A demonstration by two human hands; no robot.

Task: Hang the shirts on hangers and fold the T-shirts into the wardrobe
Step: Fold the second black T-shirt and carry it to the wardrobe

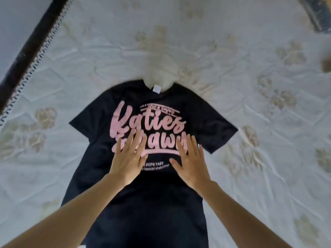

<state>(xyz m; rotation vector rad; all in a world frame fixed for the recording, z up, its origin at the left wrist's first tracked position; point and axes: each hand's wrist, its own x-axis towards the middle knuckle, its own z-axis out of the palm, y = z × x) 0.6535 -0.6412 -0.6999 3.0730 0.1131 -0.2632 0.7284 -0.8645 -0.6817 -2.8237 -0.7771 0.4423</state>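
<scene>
Well, we're early in this one, folks. Spread face up on the bed (232,51) lies the black T-shirt (155,203), pink lettering showing, collar pointing away from the person, both short sleeves out to the sides. No fold in it that can be seen; the hem runs out of view at the bottom, so what happens down there can't be told.

Both hands are down on the chest of it. Left hand (128,159) sits flat, fingers straight and fanned, palm on the cloth over the lower part of the pink print. Right hand (190,162) is just beside it, equally flat, fingers splayed, thumb reaching inward toward its partner. Neither has hold of anything: no pinch, no curl, only pressing on the fabric. It reads as a smoothing pass, flattening the shirt ahead of the first fold.

So the scoreboard, judged from this view: one T-shirt laid out and looking fairly flat, folding not yet started, and the trip to the wardrobe all to come. No wardrobe, no hangers and no other shirts are in view, so how much of the pile is done can't be told. Next up, by my guess, is taking a sleeve side and bringing it across the middle.
</scene>
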